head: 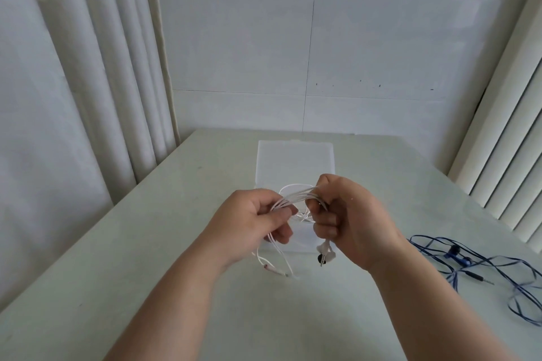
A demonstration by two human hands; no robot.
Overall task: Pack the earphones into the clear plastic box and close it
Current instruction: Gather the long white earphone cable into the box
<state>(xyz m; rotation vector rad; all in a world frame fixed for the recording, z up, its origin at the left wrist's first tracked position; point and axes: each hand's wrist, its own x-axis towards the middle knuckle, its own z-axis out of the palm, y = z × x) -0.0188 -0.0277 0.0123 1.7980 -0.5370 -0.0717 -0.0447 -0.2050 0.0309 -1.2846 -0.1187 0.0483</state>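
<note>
A pair of white wired earphones (296, 196) is bunched into loops between both hands above the table. My left hand (255, 220) pinches one end of the loops, and the cord's plug end trails down from it to the table. My right hand (343, 214) grips the other end, with the white earbuds hanging below its fingers. The clear plastic box (296, 161) lies open on the table just behind and under the hands, its lid flat toward the far side.
Blue wired earphones (475, 269) lie tangled on the table at the right. The pale table (146, 243) meets a white wall at the back, with a curtain on the left and window blinds on the right.
</note>
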